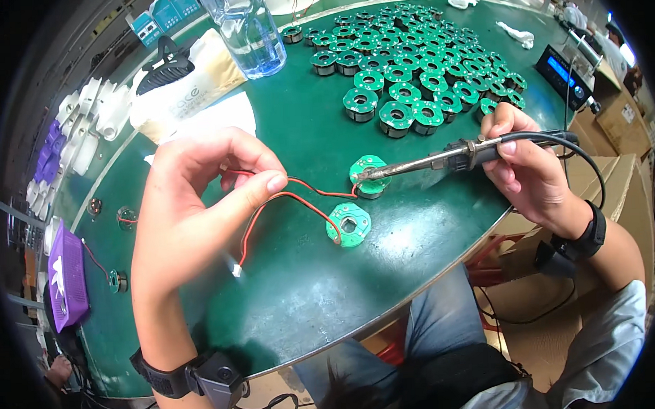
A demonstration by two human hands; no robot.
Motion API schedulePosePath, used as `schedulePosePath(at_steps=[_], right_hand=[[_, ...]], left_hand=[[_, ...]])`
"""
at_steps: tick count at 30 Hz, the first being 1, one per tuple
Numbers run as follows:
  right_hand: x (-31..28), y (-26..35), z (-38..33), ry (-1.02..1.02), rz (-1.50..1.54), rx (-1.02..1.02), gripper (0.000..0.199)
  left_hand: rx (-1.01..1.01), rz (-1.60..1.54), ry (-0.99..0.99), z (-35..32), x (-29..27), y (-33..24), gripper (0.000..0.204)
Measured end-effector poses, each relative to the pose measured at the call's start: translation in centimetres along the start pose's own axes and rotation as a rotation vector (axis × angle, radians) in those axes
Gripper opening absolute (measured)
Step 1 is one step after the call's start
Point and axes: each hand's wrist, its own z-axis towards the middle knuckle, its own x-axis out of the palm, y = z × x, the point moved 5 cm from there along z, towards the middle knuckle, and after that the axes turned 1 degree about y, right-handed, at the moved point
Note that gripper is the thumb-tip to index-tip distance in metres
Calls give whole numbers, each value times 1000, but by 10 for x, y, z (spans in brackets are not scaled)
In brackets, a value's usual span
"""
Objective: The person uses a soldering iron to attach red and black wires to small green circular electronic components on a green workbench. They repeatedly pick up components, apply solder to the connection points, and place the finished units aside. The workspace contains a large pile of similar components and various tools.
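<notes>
Head view: left hand [187, 209] has thumb and forefinger pinched on a thin red-and-dark wire [320, 192]. Right hand [534, 175] is closed around a soldering iron [452, 157], its tip over the face of a circuit board [373, 164].

Pinched wire runs to the lower left edge of that board. Just nearer the person, a second board [356, 237] lies on the worktop [295, 306]; a red lead curves from its lower left edge, and a white connector [237, 270] lies below the left hand.

Containers: purple basket [75, 289] at far left, something white inside, kind unclear. Clear blue-tinted bottle [244, 36] at the back appears to hold liquid. Beside it, a white-and-beige soft pack [186, 94] with a black object [165, 68] on top; contents hidden.

Appearance: boards round, green, ring-like with a central opening. The one at the iron sits raised on a dark body. Many similar units [404, 92] cluster at the back, mostly board side up. Display unit [564, 73], blue-lit, at right.
</notes>
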Motion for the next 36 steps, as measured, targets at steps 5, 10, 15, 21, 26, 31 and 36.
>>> schedulePosePath(at_steps=[5,10,15,21,26,31,36], right_hand=[[1,1,-1,-4,-12,7,11],[2,0,0,-18,-42,4,11],[3,0,0,-26,-58,1,11],[3,0,0,-11,-78,-4,11],[3,0,1,-6,-95,-14,11],[5,0,1,-15,-110,-13,10],[4,0,1,-6,-106,-14,10]], left_hand=[[27,-23,-8,-1,-2,-6,5],[41,10,-8,-1,-4,-7,6],[59,13,7,-1,-3,-8,5],[52,2,6,-2,-2,-9,5],[71,-16,8,-1,0,-9,4],[93,-33,14,-1,1,-9,4],[93,-42,16,-1,3,-9,4]])
